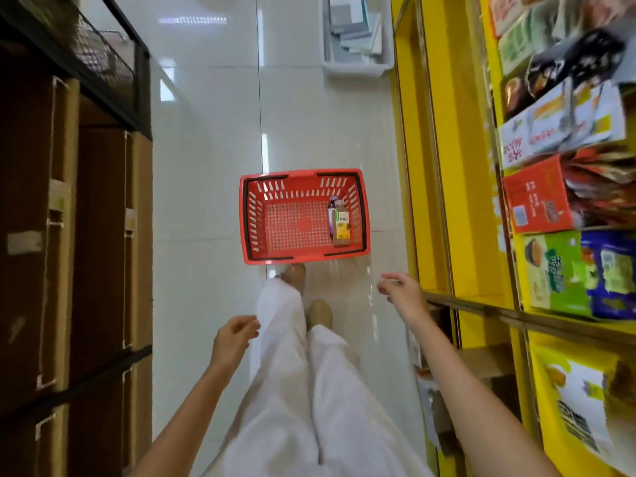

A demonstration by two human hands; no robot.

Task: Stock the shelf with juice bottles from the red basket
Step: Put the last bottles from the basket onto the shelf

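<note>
Red basket [305, 256] on the floor, with two juice bottles [340, 223] lying along its right wall. Left hand [231, 340] and right hand [402, 290], both empty with loosely curled fingers, hang well short of the bottles, nearer the viewer than the basket rim.

— What's the floor [206, 166] like?
— Glossy white tiles, an aisle between two racks.
— And what sits on it?
— A red basket [304, 256] stands flat on the tiles. Far beyond the basket, a pale tub [358, 68] rests on the floor too. Just this side of the basket, two tan shoes [320, 313], one nearly touching its rim.
</note>
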